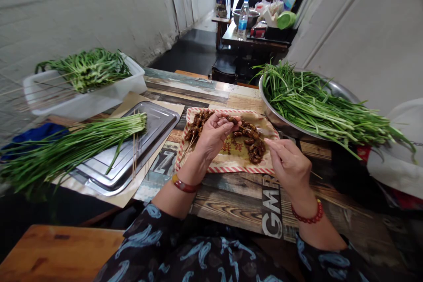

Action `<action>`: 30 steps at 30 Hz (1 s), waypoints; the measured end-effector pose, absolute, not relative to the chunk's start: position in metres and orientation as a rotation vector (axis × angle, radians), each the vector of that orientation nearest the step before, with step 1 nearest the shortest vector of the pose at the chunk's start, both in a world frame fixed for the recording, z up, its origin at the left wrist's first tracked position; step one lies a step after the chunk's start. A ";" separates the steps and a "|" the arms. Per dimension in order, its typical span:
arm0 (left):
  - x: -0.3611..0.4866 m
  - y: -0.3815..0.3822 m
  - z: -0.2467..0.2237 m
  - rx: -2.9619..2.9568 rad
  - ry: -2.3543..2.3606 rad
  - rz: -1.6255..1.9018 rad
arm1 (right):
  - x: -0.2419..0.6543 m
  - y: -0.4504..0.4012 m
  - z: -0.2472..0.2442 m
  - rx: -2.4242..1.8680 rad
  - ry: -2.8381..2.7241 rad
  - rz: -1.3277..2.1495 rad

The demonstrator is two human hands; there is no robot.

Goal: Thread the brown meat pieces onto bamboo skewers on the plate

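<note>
White plastic tub (99, 103) of greens at left, then one metal tray (158, 119) under one bundle of green stalks (99, 139). Centre, over one red-striped tray (231, 169) of glazed brown pieces (254, 150), the left hand (213, 134) pinches one piece; the right hand (291, 163) pinches one skewer (315, 175) — "GMR" on the tabletop (231, 202) below — near one steel bowl (280, 125).

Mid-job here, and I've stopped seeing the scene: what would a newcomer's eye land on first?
Probably the heap of long green chives in the metal bowl at the right, spilling over its rim. Next, the glossy dark-brown morsels on the red-and-white-edged tray at centre, where the left hand pinches one and the right hand holds a thin skewer. At the left, another chive bundle lies across a metal tray.
</note>
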State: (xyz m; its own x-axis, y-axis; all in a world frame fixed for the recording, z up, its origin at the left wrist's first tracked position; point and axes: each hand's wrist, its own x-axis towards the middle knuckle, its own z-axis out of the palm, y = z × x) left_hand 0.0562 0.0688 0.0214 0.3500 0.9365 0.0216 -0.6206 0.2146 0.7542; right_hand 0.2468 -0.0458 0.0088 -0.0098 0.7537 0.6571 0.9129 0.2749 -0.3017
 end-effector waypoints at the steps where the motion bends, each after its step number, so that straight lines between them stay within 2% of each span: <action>1: 0.056 0.069 0.021 0.758 0.499 1.146 | 0.246 -0.046 0.009 -1.524 -1.796 -0.275; 8: 0.060 0.067 0.018 0.748 0.499 1.171 | 0.243 -0.046 0.011 -1.570 -1.771 -0.319; 30: 0.063 0.063 0.014 0.767 0.469 1.125 | 0.246 -0.039 0.003 -1.419 -1.756 -0.164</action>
